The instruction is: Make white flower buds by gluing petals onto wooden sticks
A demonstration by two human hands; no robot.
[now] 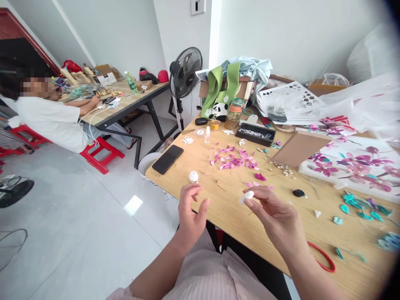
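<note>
Right hand (275, 216) pinching smooth white lump (247, 196), left hand (190, 212) loosely curled, woodgrain table (237, 216)

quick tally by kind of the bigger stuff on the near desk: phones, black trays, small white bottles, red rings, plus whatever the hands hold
phone: 1
black tray: 1
small white bottle: 1
red ring: 1
white piece pinched in the right hand: 1
left hand holds: 0
Total: 5

White plaster walls (125, 29); pale glossy tiled floor (78, 216); black pedestal fan (184, 75); red plastic stool (101, 154); light wooden worktable (231, 212).
</note>
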